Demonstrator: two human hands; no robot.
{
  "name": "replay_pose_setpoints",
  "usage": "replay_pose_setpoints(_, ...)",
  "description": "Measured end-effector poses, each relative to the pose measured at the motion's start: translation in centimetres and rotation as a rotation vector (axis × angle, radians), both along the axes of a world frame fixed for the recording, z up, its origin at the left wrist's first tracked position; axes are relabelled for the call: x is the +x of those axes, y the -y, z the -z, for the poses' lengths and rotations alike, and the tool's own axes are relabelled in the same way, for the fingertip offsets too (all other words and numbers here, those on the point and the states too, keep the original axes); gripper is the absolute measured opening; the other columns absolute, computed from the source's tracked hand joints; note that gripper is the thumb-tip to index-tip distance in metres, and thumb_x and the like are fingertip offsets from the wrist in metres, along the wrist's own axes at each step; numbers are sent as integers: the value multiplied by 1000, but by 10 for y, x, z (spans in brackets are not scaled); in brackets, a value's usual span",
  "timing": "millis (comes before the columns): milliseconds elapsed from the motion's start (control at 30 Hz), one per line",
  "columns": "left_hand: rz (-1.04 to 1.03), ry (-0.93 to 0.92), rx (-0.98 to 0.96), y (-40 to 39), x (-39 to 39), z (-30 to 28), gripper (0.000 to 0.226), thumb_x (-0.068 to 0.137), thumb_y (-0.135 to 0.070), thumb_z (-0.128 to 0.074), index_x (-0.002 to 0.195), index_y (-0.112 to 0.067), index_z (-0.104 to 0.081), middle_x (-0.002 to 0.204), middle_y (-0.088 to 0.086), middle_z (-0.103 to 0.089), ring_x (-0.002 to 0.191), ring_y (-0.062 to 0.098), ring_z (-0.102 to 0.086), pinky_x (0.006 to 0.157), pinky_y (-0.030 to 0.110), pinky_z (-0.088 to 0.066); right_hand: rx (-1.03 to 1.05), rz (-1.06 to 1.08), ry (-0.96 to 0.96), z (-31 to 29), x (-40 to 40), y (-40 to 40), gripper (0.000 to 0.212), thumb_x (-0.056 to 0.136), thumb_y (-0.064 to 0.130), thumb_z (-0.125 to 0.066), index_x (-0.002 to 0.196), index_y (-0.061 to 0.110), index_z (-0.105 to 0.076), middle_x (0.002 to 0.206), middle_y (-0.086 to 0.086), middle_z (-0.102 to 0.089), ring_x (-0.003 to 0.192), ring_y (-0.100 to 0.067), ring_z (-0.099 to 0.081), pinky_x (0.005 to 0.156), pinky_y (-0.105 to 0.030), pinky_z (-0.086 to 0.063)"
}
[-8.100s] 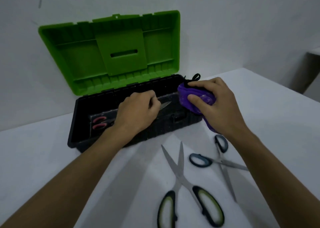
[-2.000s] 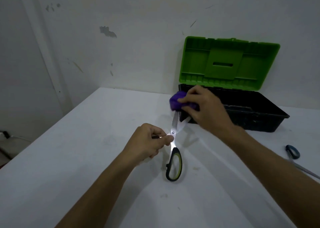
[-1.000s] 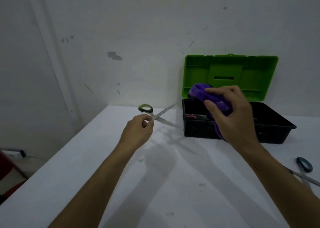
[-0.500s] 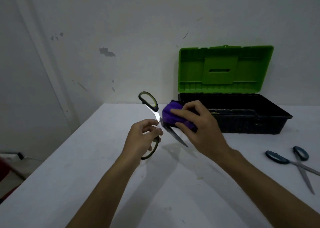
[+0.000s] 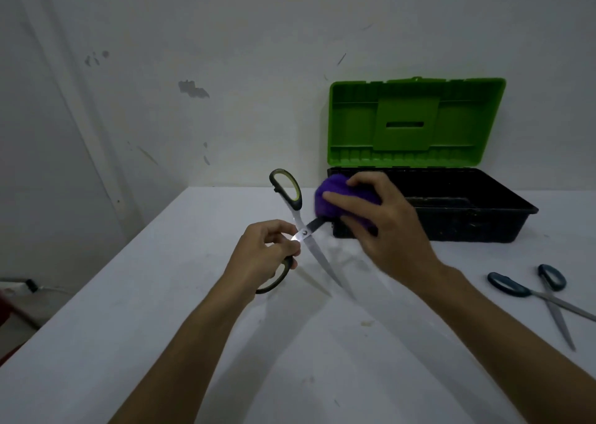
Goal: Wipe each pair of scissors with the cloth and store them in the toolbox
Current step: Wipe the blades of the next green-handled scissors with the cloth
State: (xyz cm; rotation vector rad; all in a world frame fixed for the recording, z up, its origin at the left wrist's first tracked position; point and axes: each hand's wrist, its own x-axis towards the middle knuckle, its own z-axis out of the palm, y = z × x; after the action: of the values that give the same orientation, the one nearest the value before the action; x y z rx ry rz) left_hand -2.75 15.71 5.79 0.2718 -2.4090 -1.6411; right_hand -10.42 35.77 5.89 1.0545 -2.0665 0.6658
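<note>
Green-lidded toolbox [image 5: 432, 217] open, left hand [image 5: 263, 256] gripping scissors [image 5: 301, 230], right hand [image 5: 383, 227] clutching cloth [image 5: 332, 198]

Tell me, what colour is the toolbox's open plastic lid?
Bright green lid, clearest in the head view.

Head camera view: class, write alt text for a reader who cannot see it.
The left hand holds open green-handled scissors while the right hand wipes one blade with a purple cloth. Behind stands an open toolbox; blue-handled scissors lie right.
</note>
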Motion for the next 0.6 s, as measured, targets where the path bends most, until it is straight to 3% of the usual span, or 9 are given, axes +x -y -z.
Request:
replay_pose_setpoints(100, 45, -16, -8, -1, 1, -4, 13, 90, -10, -64, 96, -20, -68, 72, 1, -71, 64, 13, -72, 47, 22, -38, 165, -29, 16, 16, 3, 11, 45, 87, 17, -69, 129, 29, -61, 142, 0, -48, 114, -21, -49, 84, -29, -50)
replay_pose_setpoints(267, 33, 14, 22, 15, 10, 1, 13, 89, -5, -64, 95, -15, -70, 68, 0, -70, 62, 16, -69, 46, 23, -35, -10, 164, 30, 15, -27, -12, 34, 88, 14, -67, 119, 29, -68, 122, 5, -63, 87, -19, -48, 61, -39, -53)
replay_pose_setpoints(367, 19, 20, -22, 11, 7, -1, 14, 91, -6, -63, 100, -16, -68, 78, 1, -73, 66, 15, -72, 48, 22, -44, -45, 144, -47, 7, -13, -13, 34, 89, 14, -66, 120, 27, -68, 123, 5, -62, 88, -18, -46, 61, -30, -47)
replay_pose_setpoints(467, 39, 0, -101, 0, 4, -4, 18, 90, -6, -64, 94, -22, -68, 84, 1, -73, 66, 12, -73, 51, 21, -48, 107, 32, -122, 10, 9, 9, 41, 84, 13, -69, 122, 27, -67, 125, 1, -63, 94, -21, -51, 64, -25, -43)
replay_pose_setpoints(533, 64, -29, -108, 0, 6, -7, 20, 89, -3, -63, 90, -22, -71, 79, 5, -71, 68, 18, -73, 48, 12, -43, 184, 13, -97, 20, 8, 19, 44, 84, 12, -70, 125, 29, -64, 126, 2, -62, 96, -24, -54, 64, -27, -48)
replay_pose_setpoints(600, 56, -22, -96, 7, 10, -8, 17, 88, -2, -65, 93, -16, -72, 77, 8, -69, 70, 23, -74, 44, 7, -37, 134, 55, -10, 24, -4, 17, 43, 87, 12, -67, 125, 31, -63, 124, 3, -62, 97, -24, -53, 62, -34, -54)
